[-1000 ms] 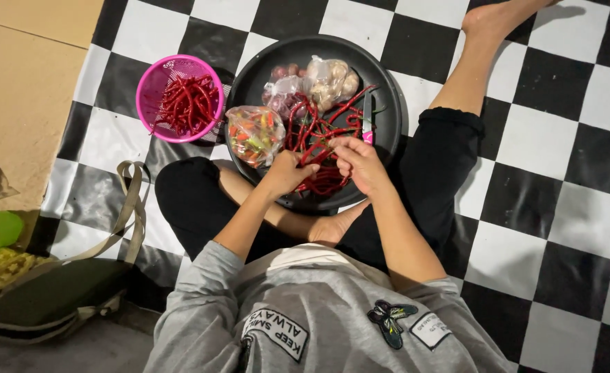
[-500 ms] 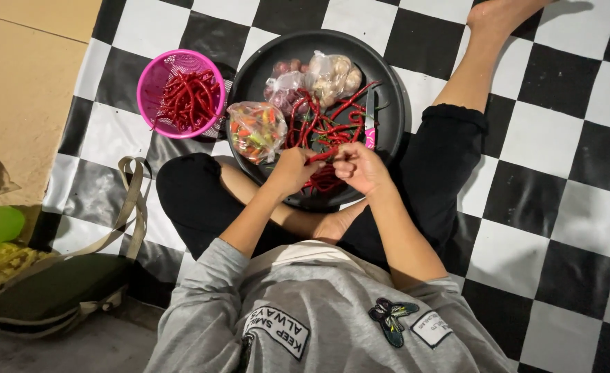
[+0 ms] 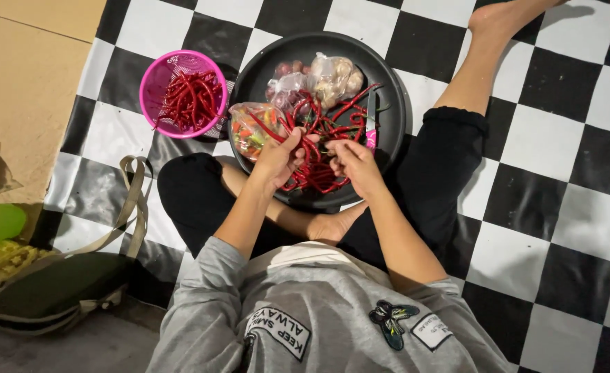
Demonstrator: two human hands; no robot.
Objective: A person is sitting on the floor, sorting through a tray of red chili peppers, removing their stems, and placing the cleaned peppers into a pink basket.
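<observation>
chillies, red, heaped on black tray, frame centre. left hand and right hand: each grip pinched on one chilli, seemingly destemming; pink basket upper left likely receives it.

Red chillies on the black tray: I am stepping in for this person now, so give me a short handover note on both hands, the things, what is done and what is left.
Left hand: its grip pinches one red chilli over the black tray.
Right hand: fingers on the chilli pile, touching it; I cannot tell whether they are closed on one.
Things: pink basket left of the tray holds a batch of chillies. On the tray lie clear bags of other produce and a knife.
Done: part of the chillies sit in the basket.
Left: a heap remains on the tray.
</observation>
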